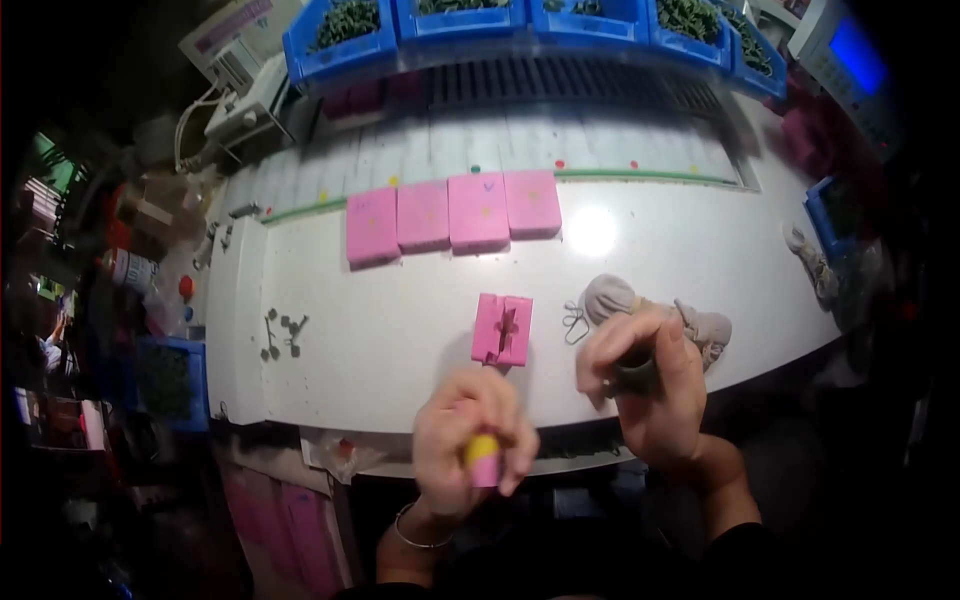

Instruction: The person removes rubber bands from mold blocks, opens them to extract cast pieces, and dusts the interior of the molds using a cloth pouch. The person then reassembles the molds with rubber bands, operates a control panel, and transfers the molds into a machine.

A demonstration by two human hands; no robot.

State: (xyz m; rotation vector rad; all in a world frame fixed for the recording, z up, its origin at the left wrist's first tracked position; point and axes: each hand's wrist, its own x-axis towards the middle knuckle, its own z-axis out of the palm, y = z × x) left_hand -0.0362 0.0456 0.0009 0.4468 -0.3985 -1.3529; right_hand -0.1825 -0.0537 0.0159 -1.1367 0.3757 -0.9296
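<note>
My left hand (472, 440) is closed around a small yellow-and-pink piece (484, 462) near the table's front edge. Just beyond it stands a pink block (490, 330) with a dark cross-shaped slot in its face. To the right, my right hand (660, 395) is raised with its fingers curled around something dark (634, 376), mostly hidden, whose kind I cannot make out. Behind that hand lies a bundle of greyish cloth (608, 298), with a thin dark loop (573, 322) beside it.
Several larger pink blocks (424, 215) stand in a row on the white table (380, 320). Small dark green pieces (285, 335) lie at the left. Blue bins (343, 45) of green parts line the back. A device with a lit blue screen (855, 55) is at the right.
</note>
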